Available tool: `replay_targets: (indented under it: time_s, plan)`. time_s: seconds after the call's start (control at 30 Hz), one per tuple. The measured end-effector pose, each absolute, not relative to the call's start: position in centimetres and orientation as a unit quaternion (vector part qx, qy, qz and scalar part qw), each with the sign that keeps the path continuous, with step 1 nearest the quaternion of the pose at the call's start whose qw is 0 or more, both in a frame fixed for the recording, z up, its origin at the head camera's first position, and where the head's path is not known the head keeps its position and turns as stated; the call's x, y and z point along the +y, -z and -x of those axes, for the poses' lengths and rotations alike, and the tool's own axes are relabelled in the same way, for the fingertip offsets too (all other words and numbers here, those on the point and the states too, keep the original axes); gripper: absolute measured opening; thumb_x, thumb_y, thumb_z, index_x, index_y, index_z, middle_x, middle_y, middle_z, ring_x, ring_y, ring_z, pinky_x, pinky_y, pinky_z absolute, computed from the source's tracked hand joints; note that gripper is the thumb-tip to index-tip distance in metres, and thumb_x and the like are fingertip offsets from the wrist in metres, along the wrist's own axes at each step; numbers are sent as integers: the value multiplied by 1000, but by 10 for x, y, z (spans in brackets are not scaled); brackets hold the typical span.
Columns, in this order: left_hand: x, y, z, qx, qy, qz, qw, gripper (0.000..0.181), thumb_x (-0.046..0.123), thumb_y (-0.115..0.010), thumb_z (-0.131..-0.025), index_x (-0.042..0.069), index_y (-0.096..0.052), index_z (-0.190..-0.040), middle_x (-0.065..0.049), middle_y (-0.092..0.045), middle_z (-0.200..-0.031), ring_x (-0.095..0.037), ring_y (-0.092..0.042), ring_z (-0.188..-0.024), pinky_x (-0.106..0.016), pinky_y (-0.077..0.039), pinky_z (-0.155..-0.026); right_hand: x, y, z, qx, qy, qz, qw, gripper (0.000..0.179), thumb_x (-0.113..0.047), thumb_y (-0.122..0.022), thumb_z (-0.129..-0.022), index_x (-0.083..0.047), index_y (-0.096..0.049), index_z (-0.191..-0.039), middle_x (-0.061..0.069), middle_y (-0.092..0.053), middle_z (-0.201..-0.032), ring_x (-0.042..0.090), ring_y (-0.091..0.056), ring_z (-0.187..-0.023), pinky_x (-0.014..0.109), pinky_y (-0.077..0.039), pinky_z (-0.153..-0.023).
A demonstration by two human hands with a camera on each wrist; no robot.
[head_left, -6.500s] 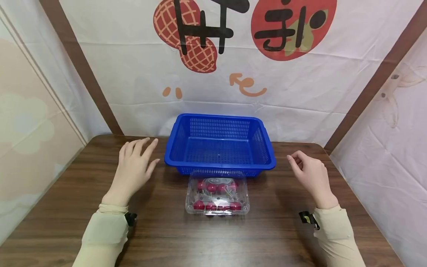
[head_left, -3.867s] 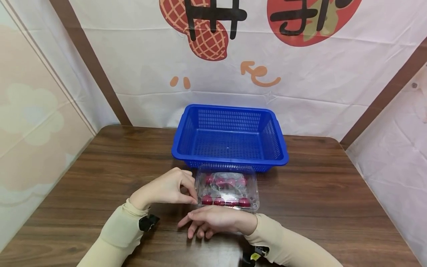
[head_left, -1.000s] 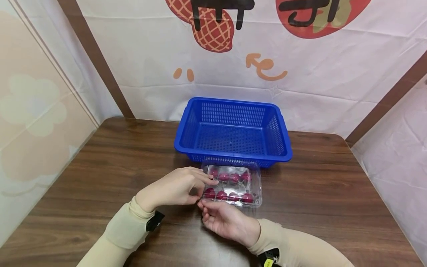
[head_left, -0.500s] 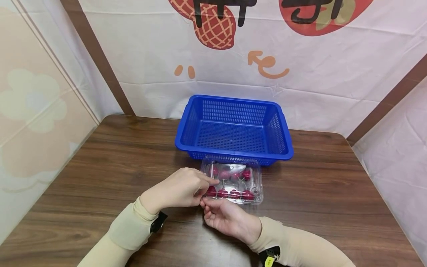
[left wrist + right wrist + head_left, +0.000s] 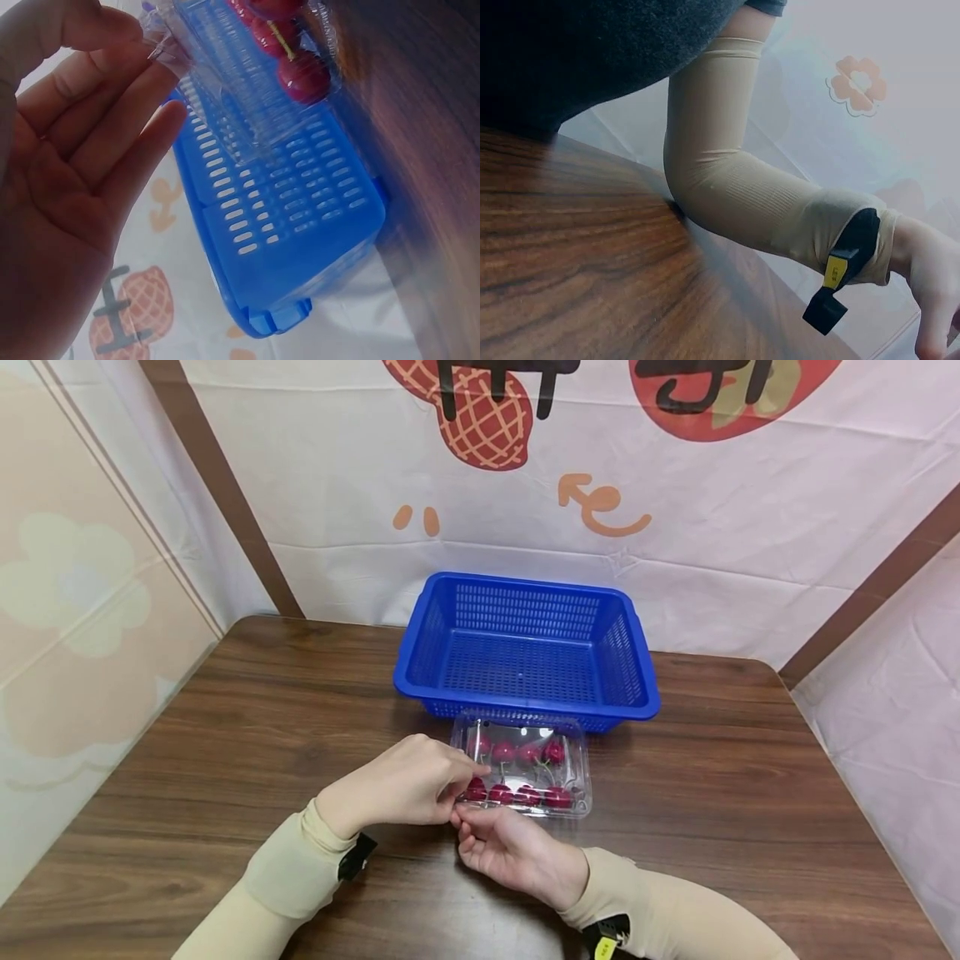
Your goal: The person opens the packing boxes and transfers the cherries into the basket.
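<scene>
A clear plastic clamshell container (image 5: 579, 768) of red cherries (image 5: 557, 797) lies in front of a blue basket (image 5: 525, 700). My left hand (image 5: 405, 782) pinches the container's near left corner from above, its index finger stretched over the lid. Close by in the left wrist view, that hand (image 5: 79, 142) has thumb and fingers at crinkled clear plastic, beside the cherries (image 5: 304, 76). My right hand (image 5: 517, 852) comes in palm up, its thumb and index fingertip pinching the same corner. The exact contact there is partly hidden by the fingers.
The brown wooden table (image 5: 712, 793) carries everything. A white printed cloth (image 5: 337, 468) hangs directly behind the basket. In the right wrist view, a beige-sleeved forearm (image 5: 742, 199) with a black strap (image 5: 851, 251) spans the middle.
Both hands have come inward from either side of the basket to the container's near left corner. Over the last half second, the glare on the lid has shifted while both hands stay almost still.
</scene>
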State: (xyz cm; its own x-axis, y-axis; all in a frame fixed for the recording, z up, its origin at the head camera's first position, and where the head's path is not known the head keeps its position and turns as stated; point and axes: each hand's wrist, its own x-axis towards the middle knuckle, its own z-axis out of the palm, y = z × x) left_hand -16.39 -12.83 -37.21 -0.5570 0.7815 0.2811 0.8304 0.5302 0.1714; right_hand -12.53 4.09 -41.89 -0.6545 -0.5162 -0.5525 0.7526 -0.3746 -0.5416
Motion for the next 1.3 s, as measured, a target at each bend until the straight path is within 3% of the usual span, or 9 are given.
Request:
replay_targets:
  time_s: [0.4,0.53,0.63,0.73,0.9,1.0,1.13,1.3]
  plan:
    - [-130,370,163,-866,139,470,98,42,9,-70,-62,15,-73,-103,16,-47,-58,4,-35,-51,-12,-29,-46,41,419,126,405,814,-135,395,11,-2,-44,-96,-6,-55,-95,-1,-60,-82,3,-47,-71,9,-39,-67]
    - [-129,370,162,-862,132,475,114,17,7,-69,-64,18,-68,-77,11,-66,-76,0,-48,-58,-16,-38,-50,40,419,125,405,815,-141,391,11,-5,-47,-96,-8,-57,-92,-2,-61,-82,2,-48,-71,10,-40,-67]
    - [-129,369,160,-862,125,476,124,20,6,-69,-65,20,-54,-62,7,-72,-99,-5,-62,-76,-20,-48,-60,42,420,125,406,812,-131,398,11,-9,-50,-96,-10,-60,-91,-4,-63,-84,1,-49,-72,11,-42,-70]
    - [-128,368,157,-862,111,477,129,18,7,-69,-67,19,-56,-64,6,-70,-107,-9,-64,-92,-24,-53,-72,47,423,126,403,806,-105,420,9,-14,-54,-95,-13,-63,-93,-8,-64,-87,1,-53,-76,12,-44,-73]
    - [-125,368,156,-859,81,484,146,11,11,-74,-66,17,-65,-72,5,-67,-105,-12,-59,-89,-27,-52,-77,56,423,128,400,799,-96,438,11,-12,-55,-94,-12,-66,-96,-6,-67,-92,4,-58,-86,16,-48,-80]
    - [-125,368,156,-857,79,486,150,13,15,-76,-66,18,-64,-70,5,-65,-104,-13,-57,-88,-27,-51,-75,61,420,128,406,794,-111,438,22,-4,-48,-95,-2,-59,-114,-2,-67,-95,6,-59,-88,18,-50,-83]
    - [-126,369,157,-860,77,482,148,17,21,-76,-68,20,-58,-69,7,-62,-98,-12,-56,-86,-27,-51,-74,73,424,129,403,787,-113,453,45,3,-41,-95,7,-33,-139,4,-64,-103,9,-59,-93,19,-50,-88]
    - [-121,368,157,-860,61,475,176,13,25,-71,-76,18,-61,-81,7,-57,-88,-13,-51,-82,-28,-47,-70,96,430,129,406,771,-88,483,51,8,-39,-93,10,-23,-142,6,-60,-107,10,-59,-99,21,-49,-95]
